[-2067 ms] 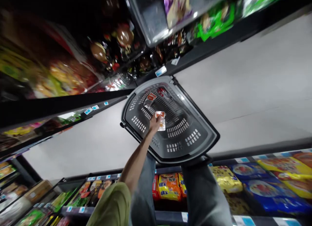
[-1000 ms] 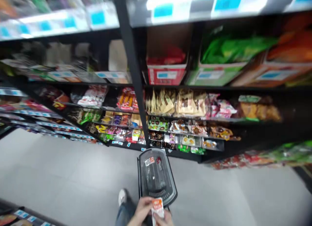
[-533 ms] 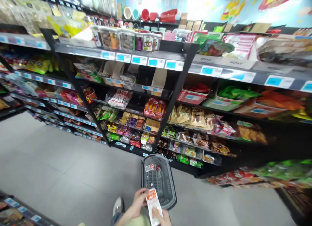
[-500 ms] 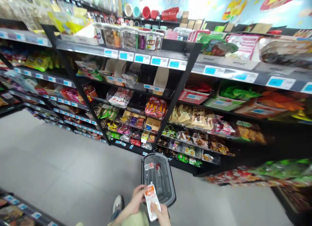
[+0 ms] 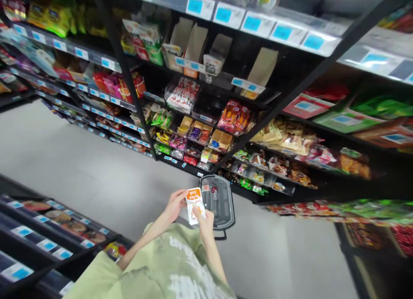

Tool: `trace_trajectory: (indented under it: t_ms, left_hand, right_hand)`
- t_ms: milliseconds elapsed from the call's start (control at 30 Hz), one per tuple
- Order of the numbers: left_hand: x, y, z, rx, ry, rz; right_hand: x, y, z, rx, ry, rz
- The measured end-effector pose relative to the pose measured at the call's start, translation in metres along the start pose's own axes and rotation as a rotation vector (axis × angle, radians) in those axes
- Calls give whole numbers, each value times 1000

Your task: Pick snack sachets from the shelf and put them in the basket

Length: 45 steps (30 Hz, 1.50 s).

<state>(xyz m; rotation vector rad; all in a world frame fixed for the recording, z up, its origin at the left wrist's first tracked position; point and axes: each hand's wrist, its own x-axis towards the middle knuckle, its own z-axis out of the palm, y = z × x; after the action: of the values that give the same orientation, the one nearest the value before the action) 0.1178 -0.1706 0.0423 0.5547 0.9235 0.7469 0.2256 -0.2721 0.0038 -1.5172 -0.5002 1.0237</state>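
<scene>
Between my two hands is a white and orange snack packet (image 5: 194,200), its printed face turned up. My left hand (image 5: 176,204) pinches the packet's left edge near the top. At the lower right, my right hand (image 5: 204,220) grips it with the thumb lying across the front. Just beyond the packet stands a grey shopping basket (image 5: 226,204) on the floor. Inside the basket lie a small white and red packet (image 5: 205,188) and a small red item (image 5: 214,192), too small to name.
Black shelves (image 5: 290,88) with bagged snacks and blue-white price tags run along the front. A lower shelf unit (image 5: 41,230) stands close on my left, and another rack (image 5: 368,234) is at the right. Grey tiled floor (image 5: 106,170) lies between them.
My view has tipped further down, so the shirt and forearms now show. Both hands keep hold of the packet, which is now more upright and left of the basket.
</scene>
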Motion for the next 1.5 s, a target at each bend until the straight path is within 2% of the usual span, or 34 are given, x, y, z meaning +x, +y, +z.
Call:
trace_trajectory:
  t_ms: [133, 333, 567, 767, 967, 1200, 1400, 1500]
  left_hand:
    - [-17, 13, -20, -5, 52, 48]
    - [-24, 26, -38, 57, 98, 110]
    - [-39, 26, -46, 105, 28, 104]
    - [-48, 28, -52, 103, 7, 105]
    - [-50, 32, -54, 128, 16, 110]
    - [-46, 27, -51, 78, -6, 85]
    - [-43, 24, -47, 74, -5, 69]
    - [-44, 23, -45, 45, -89, 69]
  right_hand:
    - [-12, -4, 15, -56, -119, 15]
    - [-29, -12, 29, -119, -205, -3]
    - [-40, -11, 32, -148, -46, -31]
    - [-39, 4, 42, -61, 62, 7]
    - [-40, 4, 43, -65, 43, -1]
    - [-42, -7, 36, -193, 17, -215]
    - [-45, -10, 32, -168, 56, -195]
    - [-47, -11, 31, -157, 117, -179]
